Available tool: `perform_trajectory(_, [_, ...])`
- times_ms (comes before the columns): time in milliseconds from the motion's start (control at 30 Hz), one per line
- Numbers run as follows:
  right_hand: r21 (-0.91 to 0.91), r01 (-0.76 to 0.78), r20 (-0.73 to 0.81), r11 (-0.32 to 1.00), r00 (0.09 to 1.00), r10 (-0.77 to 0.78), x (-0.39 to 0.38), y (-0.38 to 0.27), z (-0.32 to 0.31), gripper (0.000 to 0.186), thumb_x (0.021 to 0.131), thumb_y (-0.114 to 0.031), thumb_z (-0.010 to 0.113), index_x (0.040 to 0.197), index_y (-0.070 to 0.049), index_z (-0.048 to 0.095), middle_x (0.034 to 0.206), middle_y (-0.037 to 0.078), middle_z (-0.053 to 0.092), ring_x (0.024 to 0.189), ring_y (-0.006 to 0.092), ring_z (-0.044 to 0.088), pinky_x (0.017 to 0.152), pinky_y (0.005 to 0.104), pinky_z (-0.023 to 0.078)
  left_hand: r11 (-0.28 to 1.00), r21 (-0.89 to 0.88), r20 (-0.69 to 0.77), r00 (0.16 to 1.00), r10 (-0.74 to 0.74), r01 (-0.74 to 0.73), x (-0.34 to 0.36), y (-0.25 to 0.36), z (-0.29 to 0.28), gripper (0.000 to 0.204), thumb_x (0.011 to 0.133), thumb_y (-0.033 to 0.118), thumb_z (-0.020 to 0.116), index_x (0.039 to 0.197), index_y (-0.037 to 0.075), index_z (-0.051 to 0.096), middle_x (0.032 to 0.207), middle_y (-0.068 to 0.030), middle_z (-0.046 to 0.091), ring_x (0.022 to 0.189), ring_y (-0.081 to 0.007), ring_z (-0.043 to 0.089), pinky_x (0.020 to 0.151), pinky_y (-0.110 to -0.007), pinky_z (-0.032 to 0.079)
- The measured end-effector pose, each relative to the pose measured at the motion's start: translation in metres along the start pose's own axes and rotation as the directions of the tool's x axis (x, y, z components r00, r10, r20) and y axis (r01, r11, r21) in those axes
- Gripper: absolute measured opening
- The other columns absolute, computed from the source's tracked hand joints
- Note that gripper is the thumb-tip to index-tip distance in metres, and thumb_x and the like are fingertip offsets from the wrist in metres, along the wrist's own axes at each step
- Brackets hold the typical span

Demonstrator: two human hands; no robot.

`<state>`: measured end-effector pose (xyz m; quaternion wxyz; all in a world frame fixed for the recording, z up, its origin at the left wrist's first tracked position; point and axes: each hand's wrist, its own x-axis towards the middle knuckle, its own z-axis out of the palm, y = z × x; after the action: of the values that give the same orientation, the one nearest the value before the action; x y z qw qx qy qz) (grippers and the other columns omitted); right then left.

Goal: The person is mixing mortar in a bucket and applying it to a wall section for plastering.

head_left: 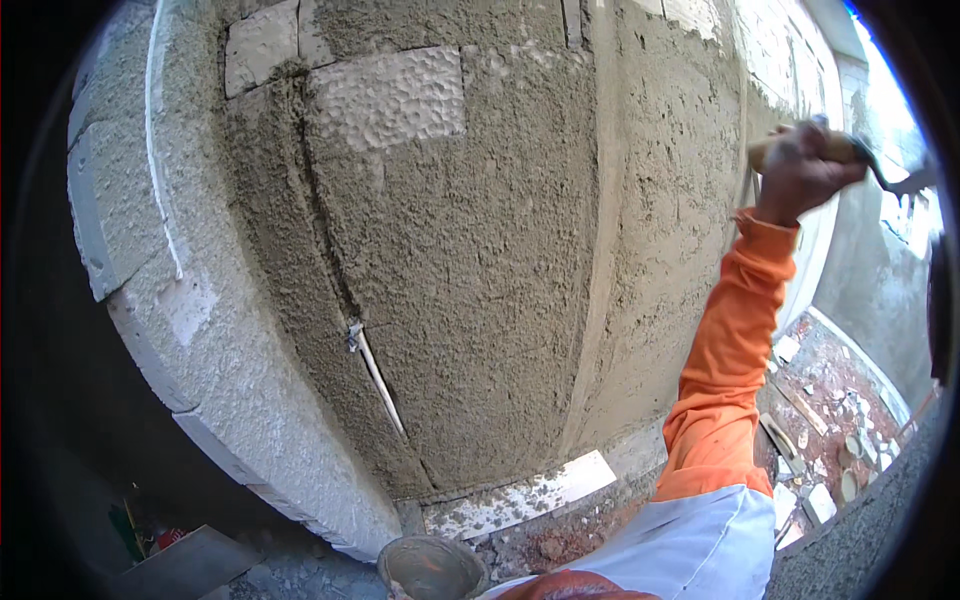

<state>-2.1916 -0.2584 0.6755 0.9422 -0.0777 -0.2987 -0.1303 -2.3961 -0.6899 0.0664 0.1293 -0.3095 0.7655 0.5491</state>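
Gripping the wooden handle of a trowel (880,165), the right hand (800,172) is raised high at the upper right of the head view, its fingers wrapped shut around the handle. The trowel's metal neck and blade stick out to the right of the fist, away from the wall (470,260), near the picture's rim. An orange sleeve (725,370) runs from the wrist down to a white garment at the lower edge.

Rough grey mortar covers most of the block wall, with bare pale blocks showing at the top and along the left corner. A thin white pipe (378,375) lies slanted in a groove in the mortar. At the bottom edge stands a round bucket (432,568) smeared with mortar. Rubble and broken pieces litter the floor (830,400) at the right. The left hand is out of sight.
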Motion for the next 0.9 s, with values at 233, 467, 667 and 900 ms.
perform_trajectory(233, [-0.212, 0.072, 0.938, 0.975, 0.294, 0.183, -0.153, 0.120, 0.150, 0.024, 0.084, -0.021, 0.047, 0.101, -0.003, 0.047, 0.074, 0.008, 0.053, 0.060, 0.0160, 0.053, 0.053, 0.0281, 0.046, 0.999, 0.047, 0.040, 0.999, 0.017, -0.019, -0.049, 0.027, 0.059, 0.064, 0.077, 0.058, 0.045, 0.081, -0.005, 0.058, 0.069, -0.0113, 0.056, 0.055, -0.0230, 0.051, 0.050, -0.037, 0.039])
perform_trajectory(467, [-0.313, -0.757, 0.892, 0.574, -0.442, -0.096, -0.304, -0.006, -0.238, 0.027, 0.080, -0.021, 0.055, 0.099, -0.006, 0.041, 0.069, 0.005, 0.050, 0.059, 0.0135, 0.049, 0.051, 0.0267, 0.042, 0.991, 0.115, 0.033, 0.997, 0.069, -0.072, -0.074, 0.005, 0.099, 0.069, 0.076, 0.063, 0.043, 0.076, -0.004, 0.058, 0.064, -0.0104, 0.055, 0.049, -0.0225, 0.050, 0.043, -0.037, 0.038])
perform_trajectory(667, [-0.863, -0.284, 0.251, 0.417, -0.959, -0.133, -0.317, 0.038, -0.364, 0.034, 0.077, -0.027, 0.058, 0.095, -0.001, 0.043, 0.072, 0.013, 0.058, 0.058, 0.0227, 0.059, 0.051, 0.0363, 0.047, 0.994, 0.005, 0.043, 0.993, 0.109, -0.109, -0.115, 0.018, 0.135, 0.056, 0.079, 0.050, 0.048, 0.083, -0.005, 0.058, 0.075, -0.0118, 0.057, 0.061, -0.0233, 0.052, 0.055, -0.037, 0.040])
perform_trajectory(900, [-0.152, -0.378, 0.134, 0.913, -0.923, -0.360, -0.363, 0.063, -0.408, 0.033, 0.078, -0.026, 0.049, 0.102, -0.003, 0.053, 0.100, 0.019, 0.057, 0.094, 0.0347, 0.055, 0.080, 0.0421, 0.043, 0.778, -0.074, 0.335, 0.719, 0.609, -0.624, -0.199, 0.063, 0.143, 0.032, 0.081, 0.029, 0.057, 0.079, -0.003, 0.062, 0.082, -0.0101, 0.059, 0.071, -0.0194, 0.054, 0.065, -0.030, 0.043])
